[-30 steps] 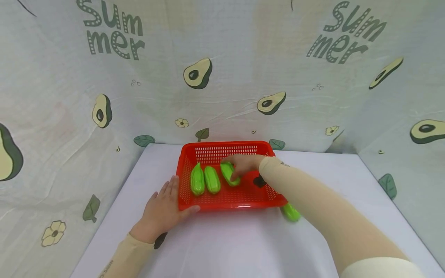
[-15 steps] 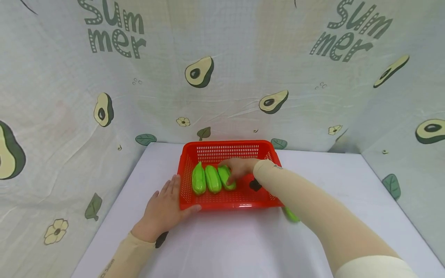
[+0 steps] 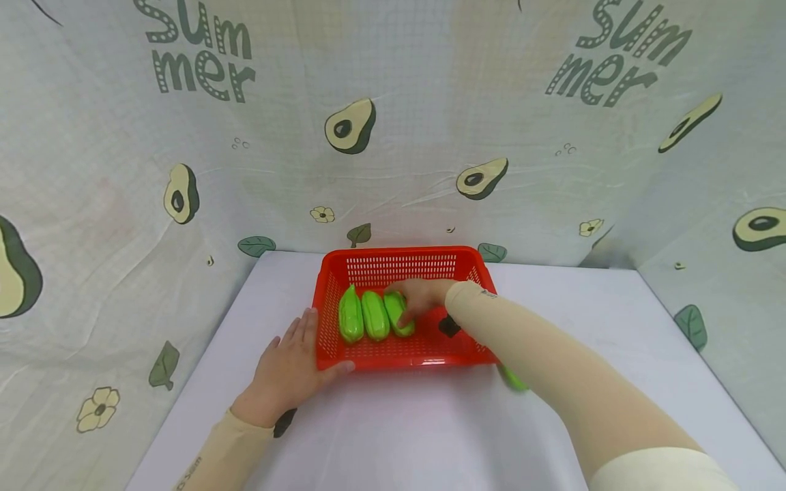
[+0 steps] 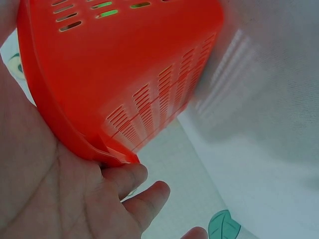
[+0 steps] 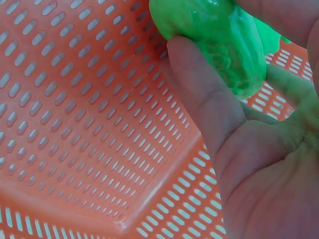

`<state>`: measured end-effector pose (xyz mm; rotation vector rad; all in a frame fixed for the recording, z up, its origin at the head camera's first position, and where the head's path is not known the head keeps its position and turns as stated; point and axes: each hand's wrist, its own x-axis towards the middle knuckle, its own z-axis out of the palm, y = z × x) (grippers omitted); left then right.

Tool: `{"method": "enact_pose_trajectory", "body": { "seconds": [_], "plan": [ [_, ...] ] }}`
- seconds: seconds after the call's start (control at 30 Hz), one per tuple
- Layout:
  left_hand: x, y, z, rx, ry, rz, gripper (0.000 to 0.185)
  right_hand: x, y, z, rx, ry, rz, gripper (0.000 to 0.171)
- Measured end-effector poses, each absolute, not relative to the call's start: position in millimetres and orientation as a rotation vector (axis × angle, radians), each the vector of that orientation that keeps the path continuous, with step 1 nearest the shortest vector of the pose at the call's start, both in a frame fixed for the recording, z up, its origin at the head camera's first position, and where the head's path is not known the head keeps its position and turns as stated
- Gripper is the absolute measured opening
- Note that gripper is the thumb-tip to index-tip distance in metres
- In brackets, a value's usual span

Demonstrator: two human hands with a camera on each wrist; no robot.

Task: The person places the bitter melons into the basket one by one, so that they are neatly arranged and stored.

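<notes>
A red slotted basket stands on the white table. Three green toy vegetables lie side by side in its left half: one at the left, one in the middle, one at the right. My right hand reaches into the basket and grips the rightmost one; the right wrist view shows the green vegetable held between thumb and fingers of that hand just above the basket floor. My left hand lies flat against the basket's front left corner, fingers straight.
Another green vegetable lies on the table by the basket's front right corner, partly hidden under my right forearm. Cloth walls printed with avocados close in the table at the back, left and right.
My right hand has carried the third green vegetable to the left, so it now lies against the other two. The left hand has stayed on the basket corner.
</notes>
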<state>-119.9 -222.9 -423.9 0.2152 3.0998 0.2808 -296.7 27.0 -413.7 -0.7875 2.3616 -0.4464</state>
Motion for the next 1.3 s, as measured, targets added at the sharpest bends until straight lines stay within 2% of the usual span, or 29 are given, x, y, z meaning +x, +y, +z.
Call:
{"method": "enact_pose_trajectory", "body": {
  "seconds": [0.57, 0.8, 1.07, 1.3],
  "plan": [
    [-119, -220, -423, 0.206, 3.077, 0.3, 0.125, -298, 38, -406, -0.798, 2.353, -0.442, 0.079],
    [-118, -221, -422, 0.192, 3.07, 0.309, 0.125, -290, 54, -371, -0.849, 2.377, -0.42, 0.08],
    [-117, -222, -421, 0.198, 3.079, 0.31, 0.125, -275, 105, -313, -0.84, 2.379, -0.627, 0.082],
    [-115, -220, -419, 0.213, 3.086, 0.309, 0.125, -250, 177, -291, -0.727, 2.356, -0.841, 0.078]
  ]
}}
